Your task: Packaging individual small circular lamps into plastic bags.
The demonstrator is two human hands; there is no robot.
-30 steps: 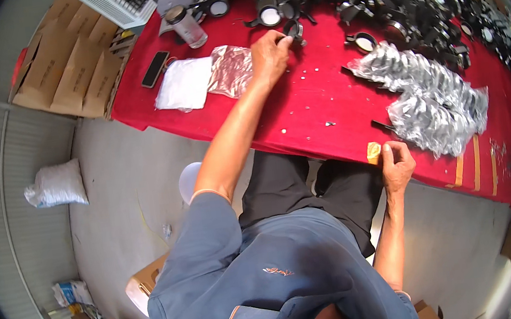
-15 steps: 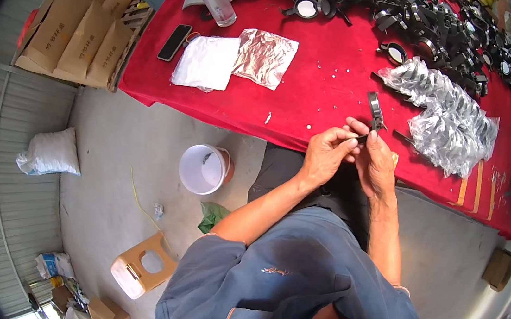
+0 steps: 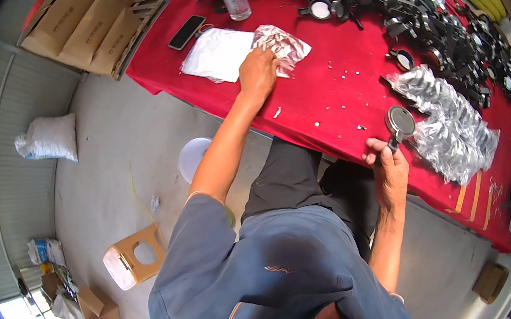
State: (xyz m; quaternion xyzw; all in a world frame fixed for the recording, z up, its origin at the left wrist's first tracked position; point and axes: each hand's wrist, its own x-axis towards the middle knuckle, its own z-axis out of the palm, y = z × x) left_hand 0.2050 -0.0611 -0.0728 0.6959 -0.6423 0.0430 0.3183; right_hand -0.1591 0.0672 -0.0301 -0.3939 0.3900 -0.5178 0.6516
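Left hand [image 3: 258, 75] on shiny wrapper [image 3: 290, 43] at twelve o'clock, fingers' grip unclear, right hand [image 3: 390, 171] at three, holding round-headed black fitting [image 3: 400, 120]

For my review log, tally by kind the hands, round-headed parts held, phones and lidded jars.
Hands: 2 (left hand, right hand)
Round-headed dark part, held: 1
Black phone: 1
Lidded clear jar: 1
Total: 5
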